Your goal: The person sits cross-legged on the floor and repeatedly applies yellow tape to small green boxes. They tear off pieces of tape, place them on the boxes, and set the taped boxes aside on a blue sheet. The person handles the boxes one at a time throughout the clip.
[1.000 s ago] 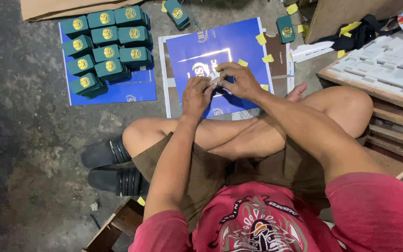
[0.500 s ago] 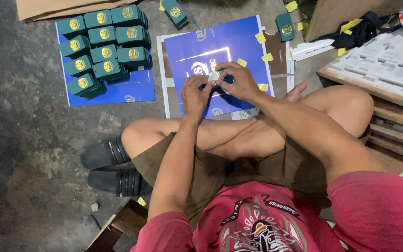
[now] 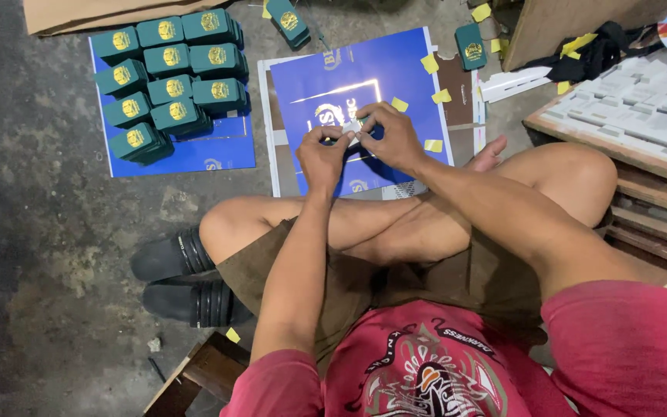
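both my left hand [image 3: 319,154] and right hand [image 3: 392,137] pinch a small pale piece [image 3: 351,131] over the blue sheet [image 3: 326,81]. i judge i'm mid-assembly; next needs a steady pinch.

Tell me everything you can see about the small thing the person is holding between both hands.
The small pale piece looks like thin, flat whitish card or paper, mostly hidden by fingers. The left hand pinches its left end and the right hand grips its right end from above. It is held over the blue printed sheet lying on the floor, in front of the crossed legs. Finer detail cannot be made out.

Glossy blue paper sheet [image 3: 364,85], rough concrete floor [image 3: 40,232]
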